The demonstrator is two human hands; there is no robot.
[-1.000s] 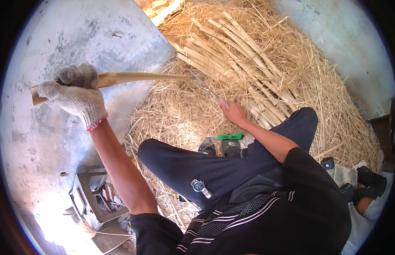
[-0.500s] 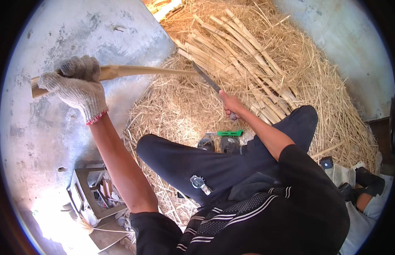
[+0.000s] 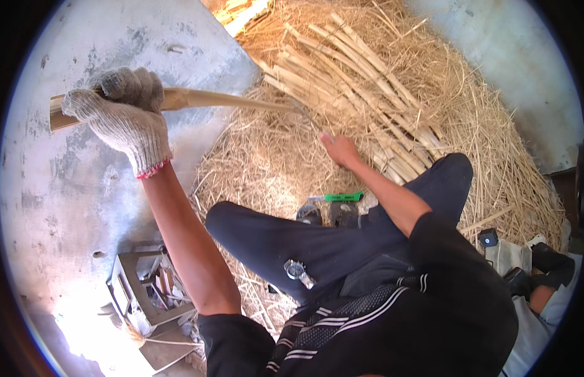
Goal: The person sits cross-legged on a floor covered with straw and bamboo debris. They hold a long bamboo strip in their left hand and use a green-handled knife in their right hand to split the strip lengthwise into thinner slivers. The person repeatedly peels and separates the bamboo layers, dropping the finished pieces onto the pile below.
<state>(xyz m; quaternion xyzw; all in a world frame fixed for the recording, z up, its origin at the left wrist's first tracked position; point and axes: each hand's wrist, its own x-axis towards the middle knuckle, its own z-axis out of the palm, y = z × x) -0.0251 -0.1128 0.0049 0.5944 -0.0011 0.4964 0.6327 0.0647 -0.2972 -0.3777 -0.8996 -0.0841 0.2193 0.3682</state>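
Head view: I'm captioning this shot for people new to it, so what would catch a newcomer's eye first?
The left hand, in a white knit glove, clasps a long pale bamboo strip held level across the upper left. The bare right hand rests at the middle, against a bundle of split bamboo sticks lying on a wide heap of dry shavings. A green utility knife lies by the dark-trousered knee.

Seated person working a cane stalk over a bed of straw

The gloved left hand [image 3: 119,113] grips a pale cane stalk [image 3: 223,99] near its thick end, fingers [image 3: 131,85] wrapped around it, the stalk slanting right. The bare right hand [image 3: 339,149] rests at the stalk's thin end, beside a bundle of cut stalks [image 3: 354,94] on the straw [image 3: 267,163]. A green-handled cutter [image 3: 339,197] lies near the knees.
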